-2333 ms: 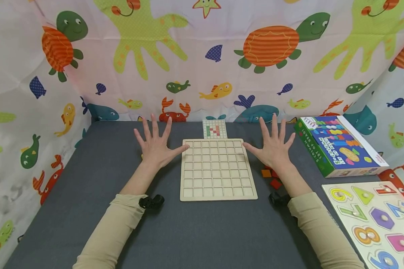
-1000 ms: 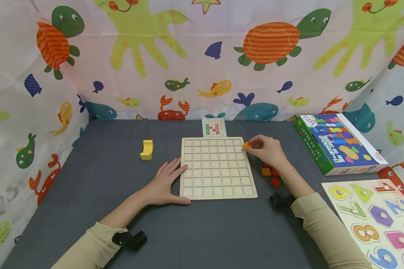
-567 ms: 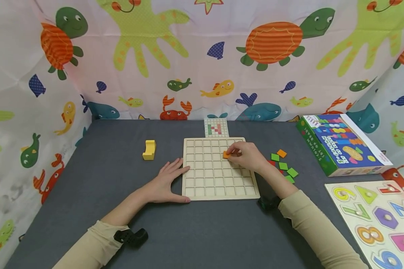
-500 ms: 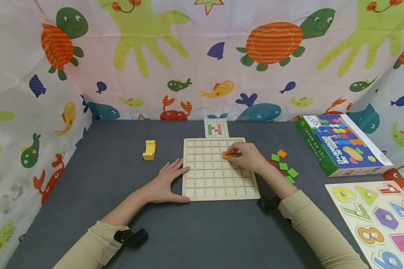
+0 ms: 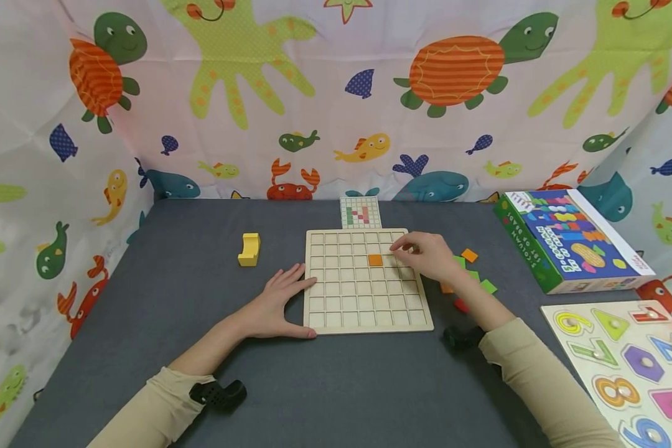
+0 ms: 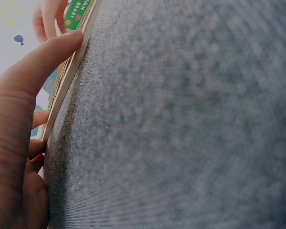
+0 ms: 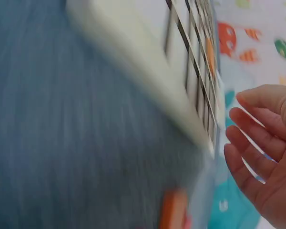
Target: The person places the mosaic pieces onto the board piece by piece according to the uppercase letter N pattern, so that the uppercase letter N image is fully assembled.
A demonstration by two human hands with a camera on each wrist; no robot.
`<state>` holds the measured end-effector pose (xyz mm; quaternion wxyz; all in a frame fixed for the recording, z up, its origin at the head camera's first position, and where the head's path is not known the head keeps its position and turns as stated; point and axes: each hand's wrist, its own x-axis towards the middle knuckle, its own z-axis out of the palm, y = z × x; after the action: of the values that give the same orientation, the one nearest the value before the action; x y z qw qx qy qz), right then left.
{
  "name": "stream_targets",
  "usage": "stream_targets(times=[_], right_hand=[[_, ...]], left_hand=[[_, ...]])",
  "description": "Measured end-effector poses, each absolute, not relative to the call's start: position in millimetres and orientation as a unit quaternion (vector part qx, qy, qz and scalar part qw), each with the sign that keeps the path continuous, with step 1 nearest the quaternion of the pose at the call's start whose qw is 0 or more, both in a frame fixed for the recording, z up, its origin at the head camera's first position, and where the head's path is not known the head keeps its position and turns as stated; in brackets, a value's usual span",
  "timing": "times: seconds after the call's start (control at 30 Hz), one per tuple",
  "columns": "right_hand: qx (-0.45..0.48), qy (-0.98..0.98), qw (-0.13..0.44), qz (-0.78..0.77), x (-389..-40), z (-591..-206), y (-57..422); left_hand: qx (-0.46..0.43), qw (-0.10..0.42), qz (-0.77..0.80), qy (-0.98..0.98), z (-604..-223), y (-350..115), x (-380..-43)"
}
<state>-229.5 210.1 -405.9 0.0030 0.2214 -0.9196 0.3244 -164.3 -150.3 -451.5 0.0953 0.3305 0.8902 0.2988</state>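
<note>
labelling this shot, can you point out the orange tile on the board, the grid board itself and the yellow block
Orange tile (image 5: 375, 260): head view, middle of its top face
Grid board (image 5: 364, 288): head view, a bare cell near its middle
Yellow block (image 5: 249, 249): head view, its curved middle

Right hand (image 5: 428, 254) now off the orange tile (image 5: 375, 260) on the board (image 5: 350, 303)

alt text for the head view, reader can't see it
An orange tile sits in a wooden grid board; a person's left hand touches its left edge, and the empty right hand is over its right edge. Loose tiles and a patterned card lie nearby.
</note>
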Motion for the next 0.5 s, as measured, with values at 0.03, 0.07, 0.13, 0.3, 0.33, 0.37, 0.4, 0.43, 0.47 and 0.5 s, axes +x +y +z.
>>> stream_targets(times=[0.03,0.07,0.13,0.3,0.33,0.37,0.4,0.43,0.47,0.5], right_hand=[[0.209,-0.925,0.007,0.318,-229.4,-403.8,218.9],[0.197,-0.93,0.01,0.31,-229.2,-401.8,228.5],[0.172,-0.94,0.013,0.296,-228.0,-398.5,249.6],[0.111,-0.956,-0.004,0.271,-221.4,-394.9,299.8],[0.102,-0.958,-0.01,0.268,-220.4,-395.0,307.5],[0.094,-0.959,-0.017,0.266,-219.5,-395.2,314.1],[0.088,-0.961,-0.023,0.263,-219.1,-395.6,319.9],[0.081,-0.962,-0.03,0.261,-218.6,-395.9,324.6],[0.077,-0.962,-0.037,0.261,-218.4,-396.3,328.5],[0.076,-0.961,-0.043,0.261,-218.3,-396.8,331.9]], left_hand=[[0.331,0.095,0.298,0.89,-451.5,-150.1,-164.2],[0.332,0.094,0.299,0.89,-451.5,-150.0,-164.0],[0.333,0.093,0.299,0.889,-451.4,-150.1,-163.4],[0.332,0.088,0.299,0.89,-451.3,-150.0,-162.2],[0.332,0.087,0.298,0.891,-451.4,-149.8,-162.2],[0.331,0.087,0.297,0.891,-451.5,-149.6,-162.3],[0.331,0.087,0.297,0.891,-451.6,-149.2,-162.5],[0.331,0.087,0.297,0.891,-451.6,-148.9,-162.6],[0.332,0.087,0.297,0.891,-451.7,-148.6,-162.9],[0.333,0.087,0.297,0.891,-451.9,-148.1,-163.3]])
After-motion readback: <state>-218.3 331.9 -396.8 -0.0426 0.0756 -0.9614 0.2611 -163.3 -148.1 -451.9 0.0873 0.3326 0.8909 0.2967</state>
